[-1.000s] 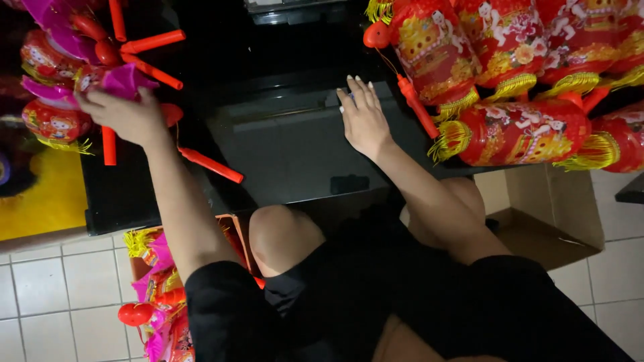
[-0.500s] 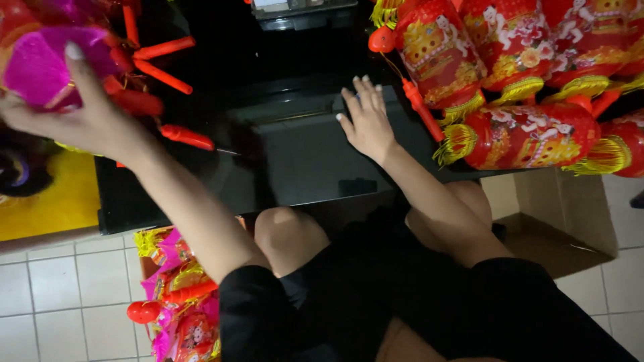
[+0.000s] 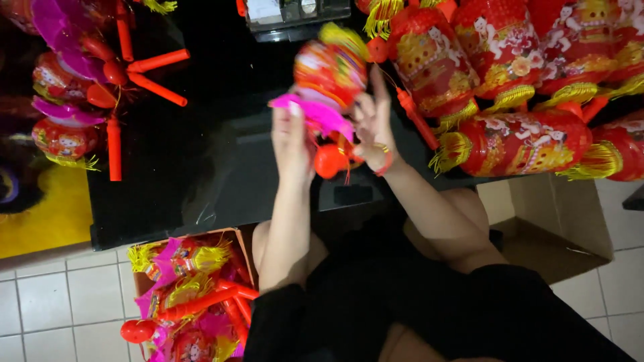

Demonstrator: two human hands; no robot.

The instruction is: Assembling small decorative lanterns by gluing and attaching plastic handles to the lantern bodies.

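Observation:
I hold a small red and yellow lantern with a pink paper fringe and a red round cap up over the black table. My left hand grips its pink lower edge from the left. My right hand touches it from the right, fingers spread upward, with red cord around the wrist. The lantern is blurred by motion.
Larger red lanterns with gold tassels lie at the table's right. More small lanterns with red stick handles are piled at the left. A cardboard box of lanterns stands on the tiled floor by my left knee. A yellow mat lies left.
My left hand has carried a lantern from the left pile to the middle. My right hand has lifted off the table and met it there.

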